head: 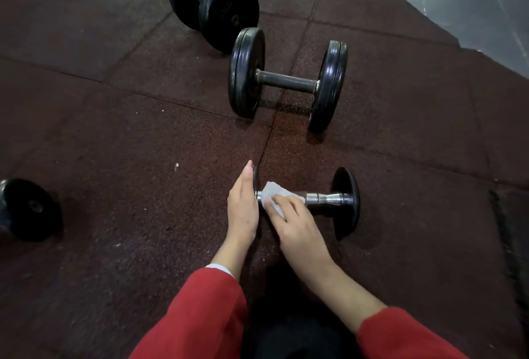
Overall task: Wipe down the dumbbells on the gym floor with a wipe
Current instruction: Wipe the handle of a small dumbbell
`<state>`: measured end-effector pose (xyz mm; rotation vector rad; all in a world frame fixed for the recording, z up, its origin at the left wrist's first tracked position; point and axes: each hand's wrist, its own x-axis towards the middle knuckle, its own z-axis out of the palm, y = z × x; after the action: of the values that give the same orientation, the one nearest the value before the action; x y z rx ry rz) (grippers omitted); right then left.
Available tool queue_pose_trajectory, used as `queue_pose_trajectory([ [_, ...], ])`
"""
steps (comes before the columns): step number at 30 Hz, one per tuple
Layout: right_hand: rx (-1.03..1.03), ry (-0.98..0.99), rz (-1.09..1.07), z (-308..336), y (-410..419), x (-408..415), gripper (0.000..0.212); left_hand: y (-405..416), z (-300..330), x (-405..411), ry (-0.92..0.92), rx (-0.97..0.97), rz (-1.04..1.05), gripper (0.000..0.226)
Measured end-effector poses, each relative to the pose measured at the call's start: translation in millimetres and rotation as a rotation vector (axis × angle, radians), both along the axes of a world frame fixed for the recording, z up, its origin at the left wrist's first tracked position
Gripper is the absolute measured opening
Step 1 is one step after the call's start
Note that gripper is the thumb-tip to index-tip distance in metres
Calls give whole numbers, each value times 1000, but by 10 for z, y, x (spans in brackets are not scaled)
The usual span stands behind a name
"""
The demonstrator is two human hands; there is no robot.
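Note:
A small dumbbell (329, 199) with a shiny chrome handle and black end plates lies on the dark rubber floor near me. My left hand (243, 207) rests flat with straight fingers against the outer face of its left plate, hiding most of it. My right hand (294, 221) presses a white wipe (274, 191) onto the left part of the handle, fingers curled over it. A larger black dumbbell (287, 81) lies beyond, and a third, thicker one (214, 6) sits farther back.
Another black weight (28, 209) lies at the left edge. The rubber tiles end at a grey floor (472, 0) in the top right corner. A dark ribbed mat edge (509, 244) runs along the right. My red sleeves fill the bottom.

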<state>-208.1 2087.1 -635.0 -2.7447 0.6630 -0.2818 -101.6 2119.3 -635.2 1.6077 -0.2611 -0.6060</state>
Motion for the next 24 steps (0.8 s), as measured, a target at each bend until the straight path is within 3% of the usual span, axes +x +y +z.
queue_pose_trajectory([
  [3, -103, -15, 1, -54, -99, -136, 39, 2, 13, -18, -4, -2, -4, 42],
  [10, 45, -20, -193, 101, -119, 150, 37, -6, 13, -2, -2, -3, 6, 41],
  [15, 27, 172, -39, 260, -226, 370, 27, 6, -12, -6, -14, -6, 6, 40],
  [19, 46, 355, -115, 354, -393, 550, 28, -3, -22, 9, -21, 5, 0, 40],
  [24, 11, 344, -200, 358, -362, 399, 29, -7, -1, 11, -8, -1, -11, 41],
])
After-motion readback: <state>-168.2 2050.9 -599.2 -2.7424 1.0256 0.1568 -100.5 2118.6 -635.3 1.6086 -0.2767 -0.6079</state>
